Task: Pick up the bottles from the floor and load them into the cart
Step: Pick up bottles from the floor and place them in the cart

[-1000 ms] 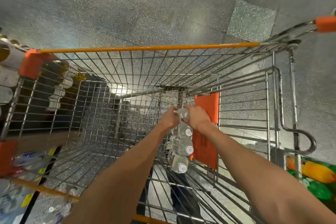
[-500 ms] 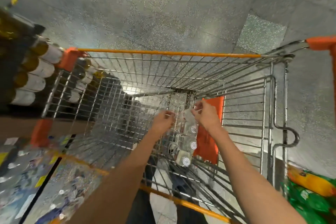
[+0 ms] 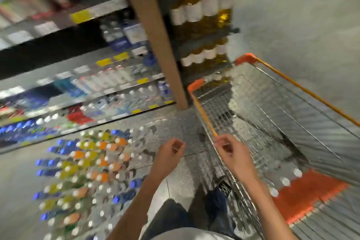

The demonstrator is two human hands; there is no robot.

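Head view, blurred speckled grey floor, bottles beside cart, shelves, left grip and right grip loosely curled, empty.

Bottles on floor, cart, empty hands

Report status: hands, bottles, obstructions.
Left hand and right hand empty, loosely curled. Clear bottles in cart; floor bottles remain. Nothing blocking.

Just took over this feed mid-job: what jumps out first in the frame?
The block of colourful capped bottles standing on the floor at lower left grabs the eye first. Next, the orange-trimmed wire cart at right, clear bottles lying by its orange flap. In between, the left hand and right hand hang loosely curled, empty.
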